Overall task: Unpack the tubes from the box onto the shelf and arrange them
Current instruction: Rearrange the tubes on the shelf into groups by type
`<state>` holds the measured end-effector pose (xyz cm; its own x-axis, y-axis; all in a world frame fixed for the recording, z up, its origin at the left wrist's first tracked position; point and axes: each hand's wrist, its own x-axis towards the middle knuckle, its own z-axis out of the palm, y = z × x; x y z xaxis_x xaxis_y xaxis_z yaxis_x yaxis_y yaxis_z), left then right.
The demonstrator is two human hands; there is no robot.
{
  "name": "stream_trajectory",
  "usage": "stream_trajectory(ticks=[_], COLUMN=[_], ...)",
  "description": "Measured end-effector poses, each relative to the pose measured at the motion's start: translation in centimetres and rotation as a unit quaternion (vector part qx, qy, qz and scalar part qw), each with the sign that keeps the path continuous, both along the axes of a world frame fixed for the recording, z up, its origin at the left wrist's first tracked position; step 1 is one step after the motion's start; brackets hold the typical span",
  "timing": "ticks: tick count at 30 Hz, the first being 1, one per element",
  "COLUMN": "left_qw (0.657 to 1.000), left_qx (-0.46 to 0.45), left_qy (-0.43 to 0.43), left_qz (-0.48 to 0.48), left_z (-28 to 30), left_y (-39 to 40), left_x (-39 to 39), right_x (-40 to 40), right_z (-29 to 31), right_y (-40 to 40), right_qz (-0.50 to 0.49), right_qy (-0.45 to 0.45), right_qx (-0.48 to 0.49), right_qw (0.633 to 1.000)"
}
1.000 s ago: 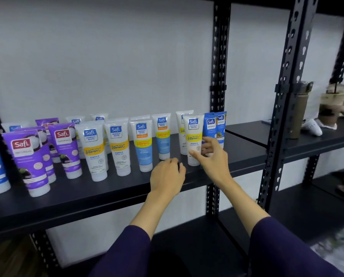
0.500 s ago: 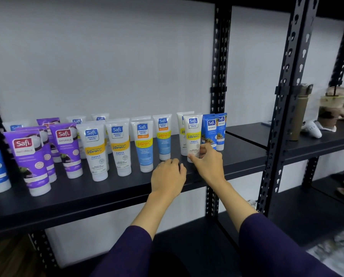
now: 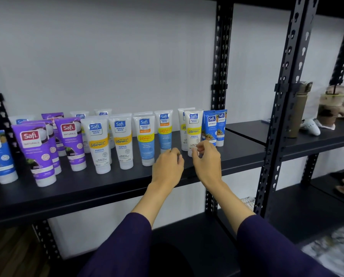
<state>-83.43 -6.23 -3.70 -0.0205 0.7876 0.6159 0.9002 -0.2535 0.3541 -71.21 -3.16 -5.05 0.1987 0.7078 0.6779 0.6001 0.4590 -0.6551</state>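
Both hands are up at the front of the black shelf [image 3: 107, 188], where the tubes stand upright on their caps in loose rows. The right hand [image 3: 206, 158] has thumb and fingers curled in at the base of a white tube with a yellow band [image 3: 193, 130]; whether it actually pinches the cap I cannot tell, the fingers cover it. The left hand [image 3: 168, 166] sits just beside, fingers curled in loosely, gripping nothing, close to the foot of a light blue tube [image 3: 165, 130].

Crowding the right hand: two dark blue tubes [image 3: 214, 126] stand right next to the white one, hard by the perforated black upright [image 3: 219, 76]. Off to the left run more white, light blue and purple tubes [image 3: 35, 148], front and back ranks close together.

On the neighbouring shelf to the right: an olive flask [image 3: 299, 112], a white controller [image 3: 311, 126] and an iced drink cup [image 3: 329, 110], well apart from the tubes.
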Motion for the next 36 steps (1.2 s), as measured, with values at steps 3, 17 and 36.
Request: stream_trajectory(ticks=[3,17,36], left_qw=[1.0,0.987,0.941], left_qx=[0.022,0.074,-0.258], left_qy=[-0.02,0.053,0.188], left_qz=[-0.011,0.129,0.112], left_z=[2.1,18.4,22.0], left_y=[-1.2,-3.9,6.5], left_x=[-0.5,-12.5,-28.5], right_x=[-1.1,-11.2,-24.6], right_z=[2.1,16.9,22.3], right_y=[-1.2,-0.6,11.1], right_qz=[0.018,0.109,0.259], right_qy=[-0.038,-0.164,-0.536], right_qx=[0.034,0.085,-0.099], right_qw=[0.999,0.977,0.798])
